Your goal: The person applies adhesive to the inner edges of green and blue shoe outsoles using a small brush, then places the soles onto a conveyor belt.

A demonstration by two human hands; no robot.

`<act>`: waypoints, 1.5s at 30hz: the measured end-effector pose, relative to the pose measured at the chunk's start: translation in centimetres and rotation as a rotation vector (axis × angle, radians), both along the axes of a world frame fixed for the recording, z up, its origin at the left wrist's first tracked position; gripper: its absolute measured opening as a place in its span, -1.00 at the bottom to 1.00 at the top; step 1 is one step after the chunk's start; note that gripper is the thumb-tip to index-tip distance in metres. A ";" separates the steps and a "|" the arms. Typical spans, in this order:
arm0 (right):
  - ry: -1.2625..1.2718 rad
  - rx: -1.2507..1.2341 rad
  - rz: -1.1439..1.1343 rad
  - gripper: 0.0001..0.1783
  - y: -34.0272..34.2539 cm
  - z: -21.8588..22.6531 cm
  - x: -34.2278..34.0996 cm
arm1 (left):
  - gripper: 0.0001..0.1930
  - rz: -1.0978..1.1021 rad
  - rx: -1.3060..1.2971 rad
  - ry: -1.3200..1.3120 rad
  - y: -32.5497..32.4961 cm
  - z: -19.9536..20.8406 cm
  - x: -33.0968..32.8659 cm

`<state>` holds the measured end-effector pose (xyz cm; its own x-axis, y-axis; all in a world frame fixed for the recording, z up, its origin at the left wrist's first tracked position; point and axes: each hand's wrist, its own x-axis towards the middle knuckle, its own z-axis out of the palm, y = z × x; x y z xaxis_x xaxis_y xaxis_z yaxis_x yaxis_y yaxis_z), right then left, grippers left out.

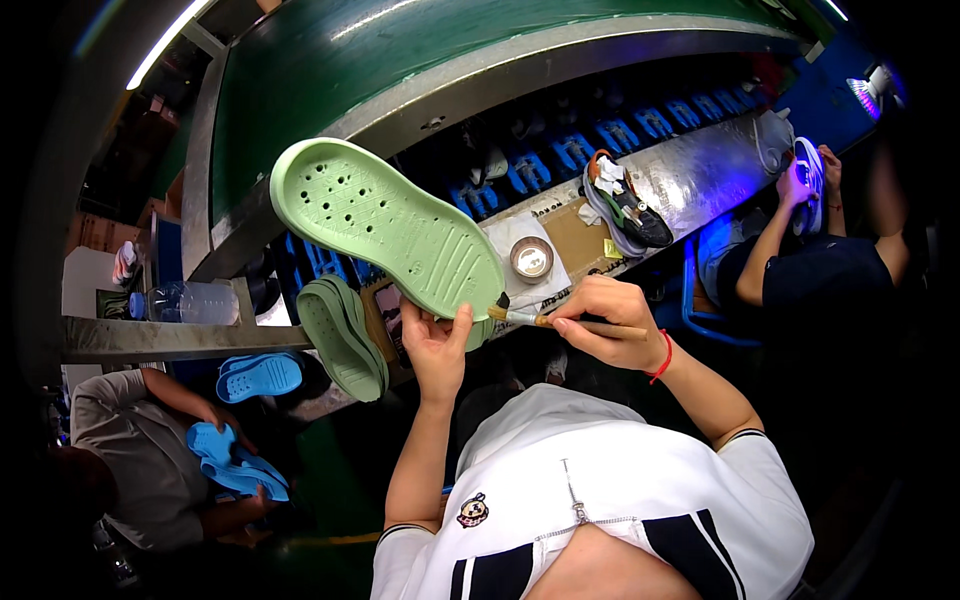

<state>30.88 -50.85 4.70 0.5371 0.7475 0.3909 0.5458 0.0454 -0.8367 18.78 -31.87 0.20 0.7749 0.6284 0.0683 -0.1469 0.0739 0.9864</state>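
Observation:
A light green foam shoe sole (390,220), tilted with its holed and ribbed face up, is gripped at its near end by my left hand (437,345). My right hand (612,322) pinches a wooden-handled brush (522,318). The dark bristles meet the sole's near right edge. Just beyond the brush, a small round cup (531,259) of whitish liquid rests on a white sheet (547,290). Below the held sole, several more green soles (342,340) lean together at the left. Part of another green piece shows behind my left fingers.
A dark sneaker (630,205) stands on the metal bench (700,165), beyond which runs a row of blue holders (575,150). A green-topped conveyor (300,80) crosses the far side. Co-workers handle blue soles (235,465) at left and a shoe (808,185) at right. A clear bottle (190,303) lies left.

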 end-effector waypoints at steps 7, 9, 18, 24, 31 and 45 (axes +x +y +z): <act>-0.032 -0.039 0.066 -0.97 0.6 0.4 1.4 | -0.51 0.005 0.043 -0.011 -0.3 0.6 0.3; -0.037 -0.024 0.090 -0.97 0.1 0.7 2.1 | -0.51 -0.003 0.059 -0.006 -0.3 0.9 0.2; -0.062 -0.019 0.102 -0.96 -0.2 1.0 3.1 | -0.55 -0.033 0.068 0.024 -0.4 1.1 0.0; -0.044 -0.033 0.126 -0.96 0.2 1.3 2.5 | -0.56 -0.053 0.044 0.029 -0.4 0.9 0.1; -0.126 -0.056 0.144 -0.95 -0.2 1.4 3.5 | -0.57 -0.068 0.043 0.031 -0.5 0.9 0.0; 0.032 0.055 0.046 -0.97 -1.6 2.0 4.3 | -0.44 -0.154 0.018 0.027 0.7 2.2 3.0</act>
